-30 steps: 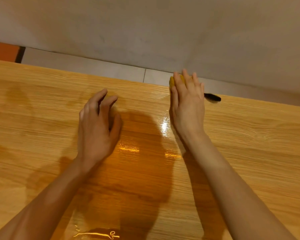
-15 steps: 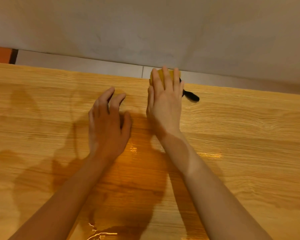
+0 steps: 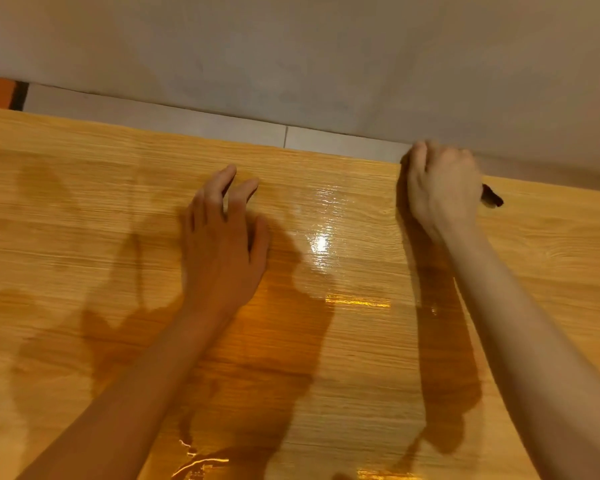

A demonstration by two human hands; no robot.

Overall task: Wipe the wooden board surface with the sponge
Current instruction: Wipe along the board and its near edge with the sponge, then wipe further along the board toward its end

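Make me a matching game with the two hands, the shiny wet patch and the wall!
Things:
1. left hand
2. right hand
3. shiny wet patch on the light wooden board
4. plain grey wall

Places:
A. at the board's far edge
B. between the two hands
C. beyond the board
D. flat on the board's middle

Pairs: 1-D, 2-A, 3-B, 4-C

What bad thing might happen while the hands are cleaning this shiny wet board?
The right hand works right at the far edge of the wooden board, so it might slide off over the gap by the wall. The left hand rests next to a glossy wet patch and might slip if leaned on.
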